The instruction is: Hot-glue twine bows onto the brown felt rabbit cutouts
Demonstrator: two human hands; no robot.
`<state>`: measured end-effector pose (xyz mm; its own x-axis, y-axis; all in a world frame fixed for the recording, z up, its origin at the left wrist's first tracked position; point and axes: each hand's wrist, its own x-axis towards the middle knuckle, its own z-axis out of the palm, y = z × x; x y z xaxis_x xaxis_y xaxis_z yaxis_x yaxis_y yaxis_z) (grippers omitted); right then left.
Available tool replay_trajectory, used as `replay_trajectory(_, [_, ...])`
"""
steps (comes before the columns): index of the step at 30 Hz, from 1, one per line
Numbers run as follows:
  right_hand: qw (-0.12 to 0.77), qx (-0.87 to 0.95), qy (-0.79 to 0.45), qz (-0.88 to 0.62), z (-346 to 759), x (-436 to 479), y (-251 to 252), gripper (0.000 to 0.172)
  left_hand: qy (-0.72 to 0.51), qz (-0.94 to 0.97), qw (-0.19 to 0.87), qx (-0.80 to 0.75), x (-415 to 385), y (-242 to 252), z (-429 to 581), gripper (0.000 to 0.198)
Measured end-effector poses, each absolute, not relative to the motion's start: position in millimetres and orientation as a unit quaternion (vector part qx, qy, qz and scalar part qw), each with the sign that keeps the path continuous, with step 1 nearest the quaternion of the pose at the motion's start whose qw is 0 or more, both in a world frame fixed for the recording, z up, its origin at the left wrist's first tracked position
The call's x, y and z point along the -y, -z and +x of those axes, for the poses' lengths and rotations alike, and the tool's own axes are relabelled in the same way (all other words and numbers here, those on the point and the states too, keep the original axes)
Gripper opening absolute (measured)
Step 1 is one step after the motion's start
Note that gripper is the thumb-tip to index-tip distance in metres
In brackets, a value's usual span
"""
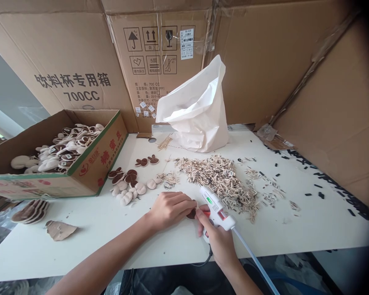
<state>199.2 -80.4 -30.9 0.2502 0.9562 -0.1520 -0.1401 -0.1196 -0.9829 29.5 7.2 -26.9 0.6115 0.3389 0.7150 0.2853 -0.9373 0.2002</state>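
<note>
My right hand (217,235) is closed round a white glue gun (217,209) with a green light, a pale glue stick running out of its back end. Beside it, my left hand (170,209) has its fingers together over a small brown felt piece (191,214) on the white table. The fingertips of both hands meet at this piece, and the gun's nozzle is hidden behind my right fingers. Just behind the gun lies a large pile of beige cord loops (217,174). Brown and cream plush pieces (130,177) lie beyond my left hand.
A cardboard box (110,151) of plush pieces stands at the left, near stacked brown pieces (30,212) and a torn cardboard scrap (60,230). A white bag (203,119) stands at the back. Small black pieces (321,195) are scattered right. Tall cardboard (258,61) encloses the white table (110,241).
</note>
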Motion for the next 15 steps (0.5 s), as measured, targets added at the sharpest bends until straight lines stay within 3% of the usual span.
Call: replay_trajectory(15, [0.573,0.365,-0.475,-0.559,199.3,77.9,30.8,0.041,-0.394,0.903,0.042,-0.166,-4.1,25.1,28.3,0.013])
